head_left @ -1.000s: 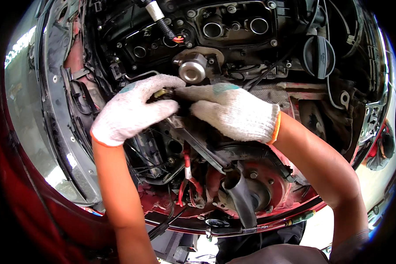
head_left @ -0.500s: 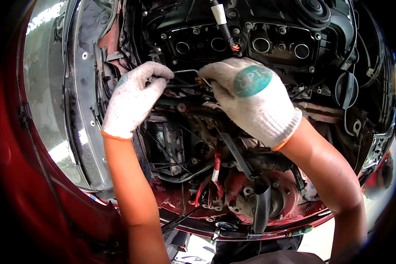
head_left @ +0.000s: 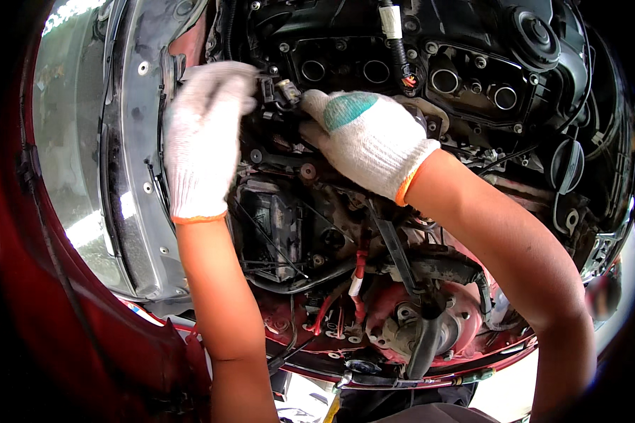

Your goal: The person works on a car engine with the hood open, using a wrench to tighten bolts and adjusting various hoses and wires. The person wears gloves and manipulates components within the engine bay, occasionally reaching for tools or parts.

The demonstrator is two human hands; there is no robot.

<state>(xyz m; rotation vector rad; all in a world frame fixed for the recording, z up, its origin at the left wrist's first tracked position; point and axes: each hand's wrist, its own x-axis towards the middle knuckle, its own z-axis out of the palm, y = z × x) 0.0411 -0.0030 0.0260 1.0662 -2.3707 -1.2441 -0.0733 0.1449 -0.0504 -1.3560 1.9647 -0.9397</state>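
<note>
My left hand (head_left: 204, 134), in a white knit glove with an orange cuff, is raised at the left of the engine, its fingers smeared by motion. Just right of its fingertips sits a small black and metal connector (head_left: 286, 92). My right hand (head_left: 363, 137), in a similar glove with a teal patch, reaches in from the right, its curled fingertips at the lower right of that connector; what they hold is hidden. Above it hangs a corrugated harness (head_left: 402, 60) with white tape and exposed orange wires, between two openings-filled engine housings, one at right (head_left: 487, 88).
The red car's fender (head_left: 77, 296) and windshield (head_left: 70, 176) border the left. A round cap (head_left: 536, 39) sits at top right, a dipstick-like handle (head_left: 564, 166) below it. A red cable (head_left: 356, 285), black hoses and a strut mount (head_left: 409, 331) lie nearer me, with a long tool (head_left: 466, 377) along the lower edge.
Both hands have moved up and away from me within the view, the left one quickly toward the top. The connector between them has come into view. The camera's view has shifted over the engine.
</note>
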